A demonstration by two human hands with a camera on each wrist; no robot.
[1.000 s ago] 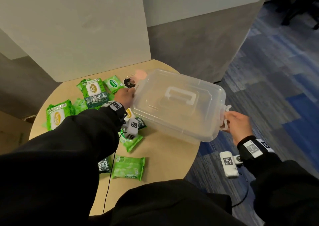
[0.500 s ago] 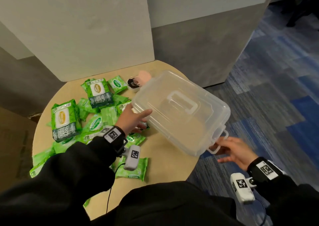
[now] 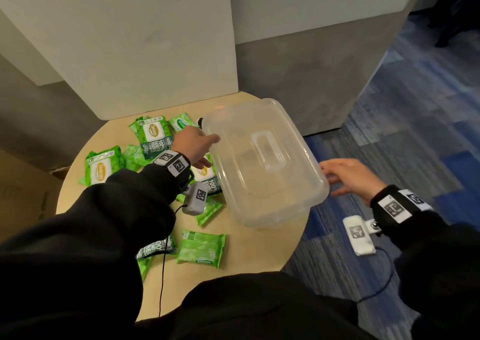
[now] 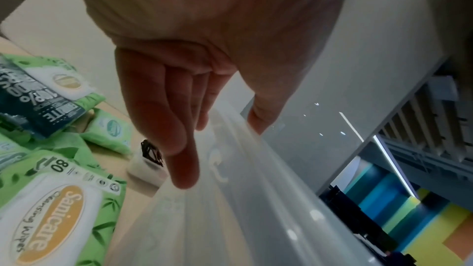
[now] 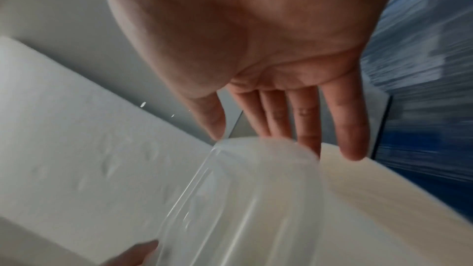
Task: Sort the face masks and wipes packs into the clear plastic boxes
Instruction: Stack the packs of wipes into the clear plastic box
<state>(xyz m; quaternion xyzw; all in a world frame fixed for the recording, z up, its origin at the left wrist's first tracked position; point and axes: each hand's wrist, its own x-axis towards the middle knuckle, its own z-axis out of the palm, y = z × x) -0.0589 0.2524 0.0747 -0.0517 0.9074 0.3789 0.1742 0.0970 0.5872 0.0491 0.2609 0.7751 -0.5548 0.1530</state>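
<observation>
A clear plastic box [image 3: 259,163] with its lid on lies on the right part of the round table and overhangs the edge. My left hand [image 3: 200,147] holds its left rim, thumb on the lid and fingers [image 4: 179,149] down the side of the box [image 4: 230,209]. Off the table's edge, my right hand [image 3: 340,176] touches the box's right corner [image 5: 243,199] with straight fingers [image 5: 307,128]. Several green wipes packs [image 3: 153,134] [image 3: 101,168] [image 3: 201,249] lie left of the box. A pale packet with black loops [image 4: 148,159], perhaps a face mask, sits by the box's far left corner.
The round wooden table [image 3: 259,249] stands against a pale panel [image 3: 130,41] and a grey wall [image 3: 311,80]. Blue carpet [image 3: 389,132] lies to the right. Wipes packs [image 4: 48,209] crowd the table's left half. A second plastic box is not in view.
The box came down from a tilt to lie flat on the table. My right hand let go of the side latch and spread out. My left hand shifted to the box's left rim.
</observation>
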